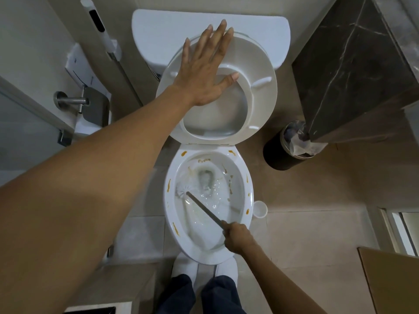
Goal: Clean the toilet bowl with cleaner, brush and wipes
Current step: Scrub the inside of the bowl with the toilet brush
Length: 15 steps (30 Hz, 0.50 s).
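Note:
A white toilet bowl (248, 196) stands below me, with orange-brown smears along its rim and inner wall and water swirling at the drain. My right hand (237, 234) grips the dark handle of a toilet brush (204, 207) at the bowl's near right rim. The brush's white bristle head (182, 190) lies against the bowl's left inner wall. My left hand (204, 71) presses flat, fingers straight, on the raised white seat (260, 91), which leans back toward the tank (158, 30).
A black bin (275, 155) with a plastic liner stands right of the toilet under a dark marble counter (353, 75). A white brush holder cup (260, 208) sits by the bowl's right side. A paper holder (90, 105) is on the left wall. My white shoes (184, 268) touch the base.

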Motion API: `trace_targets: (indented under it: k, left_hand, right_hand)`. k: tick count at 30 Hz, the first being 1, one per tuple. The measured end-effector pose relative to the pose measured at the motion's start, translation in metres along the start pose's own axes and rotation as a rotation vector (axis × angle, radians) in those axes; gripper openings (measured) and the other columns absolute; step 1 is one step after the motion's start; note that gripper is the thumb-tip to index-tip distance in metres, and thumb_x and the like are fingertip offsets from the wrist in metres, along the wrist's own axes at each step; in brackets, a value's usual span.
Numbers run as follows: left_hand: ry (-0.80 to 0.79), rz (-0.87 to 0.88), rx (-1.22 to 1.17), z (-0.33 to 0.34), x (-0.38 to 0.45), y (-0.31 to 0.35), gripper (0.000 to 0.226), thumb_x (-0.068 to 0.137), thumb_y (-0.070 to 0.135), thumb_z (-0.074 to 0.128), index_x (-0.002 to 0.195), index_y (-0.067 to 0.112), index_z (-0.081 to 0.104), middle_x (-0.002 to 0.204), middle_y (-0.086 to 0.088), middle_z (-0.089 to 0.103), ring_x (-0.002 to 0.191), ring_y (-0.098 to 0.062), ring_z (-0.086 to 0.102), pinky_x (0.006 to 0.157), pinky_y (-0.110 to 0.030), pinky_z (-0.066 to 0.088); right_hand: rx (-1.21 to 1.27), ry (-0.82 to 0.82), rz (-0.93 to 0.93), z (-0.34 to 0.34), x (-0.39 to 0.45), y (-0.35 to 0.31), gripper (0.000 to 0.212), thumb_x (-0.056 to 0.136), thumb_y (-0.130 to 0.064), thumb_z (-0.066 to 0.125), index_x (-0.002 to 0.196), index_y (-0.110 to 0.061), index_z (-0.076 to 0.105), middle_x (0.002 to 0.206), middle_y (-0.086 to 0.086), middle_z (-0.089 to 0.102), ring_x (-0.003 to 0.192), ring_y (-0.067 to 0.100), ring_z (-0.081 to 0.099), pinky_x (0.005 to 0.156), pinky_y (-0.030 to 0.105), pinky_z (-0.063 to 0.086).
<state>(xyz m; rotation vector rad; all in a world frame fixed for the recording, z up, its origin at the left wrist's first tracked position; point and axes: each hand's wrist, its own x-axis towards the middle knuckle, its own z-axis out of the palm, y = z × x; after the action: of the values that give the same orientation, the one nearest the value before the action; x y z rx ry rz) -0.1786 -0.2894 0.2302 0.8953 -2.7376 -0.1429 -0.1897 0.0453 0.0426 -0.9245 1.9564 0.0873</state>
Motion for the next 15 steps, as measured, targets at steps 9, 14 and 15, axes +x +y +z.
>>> trace_targets:
  k: [9,14,15]
  left_hand:
    - [0.052,-0.004,-0.003,0.006,0.001,0.001,0.081,0.091,0.065,0.023,0.152,0.019,-0.003,0.160,-0.002,-0.007,0.146,-0.024,-0.008,0.114,-0.059,-0.002]
    - [0.046,-0.005,-0.003,0.004,0.000,0.001,0.080,0.092,0.064,0.024,0.152,0.019,-0.004,0.160,-0.002,-0.008,0.146,-0.024,-0.008,0.114,-0.059,-0.002]
    - [0.044,-0.005,-0.003,0.004,0.000,0.001,0.080,0.092,0.064,0.024,0.152,0.018,-0.004,0.160,-0.003,-0.008,0.146,-0.024,-0.008,0.114,-0.059,-0.002]
  right_hand:
    - [0.054,0.172,0.028,-0.032,0.035,-0.011,0.034,0.097,-0.015,0.037,0.128,-0.016,0.052,0.108,0.010,0.063,0.099,0.028,0.061,0.075,0.032,0.049]
    - [0.188,0.214,0.136,-0.022,0.030,-0.003,0.041,0.098,-0.017,0.039,0.138,-0.017,0.048,0.118,0.012,0.063,0.108,0.029,0.060,0.087,0.031,0.047]
    - [0.193,0.200,0.134,-0.019,0.030,-0.007,0.039,0.098,-0.018,0.039,0.136,-0.015,0.049,0.118,0.012,0.062,0.108,0.029,0.060,0.085,0.030,0.047]
